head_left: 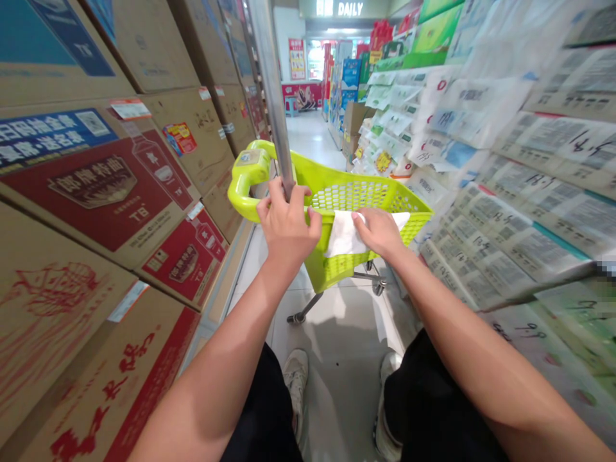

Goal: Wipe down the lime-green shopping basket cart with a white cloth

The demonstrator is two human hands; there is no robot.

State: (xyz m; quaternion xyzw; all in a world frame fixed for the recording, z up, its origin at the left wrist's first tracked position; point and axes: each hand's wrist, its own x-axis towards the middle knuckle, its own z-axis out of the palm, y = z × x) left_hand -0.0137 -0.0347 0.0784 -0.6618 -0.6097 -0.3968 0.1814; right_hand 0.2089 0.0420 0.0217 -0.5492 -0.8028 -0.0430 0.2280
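A lime-green plastic shopping cart (337, 269) stands before me on wheeled metal legs, and a metal pole (275, 83) rises at its left end. At the foot of the pole, my left hand (287, 221) is closed over the cart's near rim, fingers bent around the pole's base. My right hand (382, 232) presses a white cloth (344, 234) against the near side of the basket, its thumb on top. The cloth drapes over the rim on both sides of that hand. The cart's rounded green handle (243, 199) sticks out to the left. The fingertips of my right hand are partly hidden.
Stacked cardboard cartons (103, 192) line the left side. Packs of paper tissue (510, 218) are piled along the right. The tiled floor (332, 346) runs between them, with my feet on it. Farther down the aisle stand a blue stool (291, 104) and more boxed goods (350, 77).
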